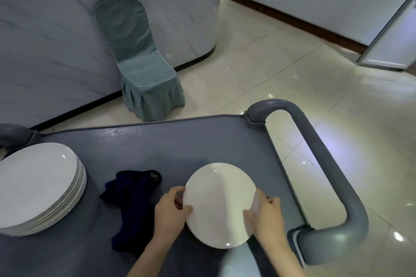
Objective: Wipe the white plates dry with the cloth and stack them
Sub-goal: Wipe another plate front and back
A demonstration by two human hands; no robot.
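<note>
Here, left hand (171,209) and right hand (267,213) around white plate (219,202).

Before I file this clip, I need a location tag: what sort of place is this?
Probably a restaurant or banquet hall service area: a grey service cart carries a stack of white plates, and a chair in a fitted teal banquet cover stands against a marble-look counter.

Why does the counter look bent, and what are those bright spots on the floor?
Head view: the wide-angle lens bows the marbled counter and the cart handle; the glossy floor mirrors lights as bright spots and a pale sheen; the plate, gripped by the left hand and right hand, carries highlights; the dark cloth loses detail in shadow.
</note>
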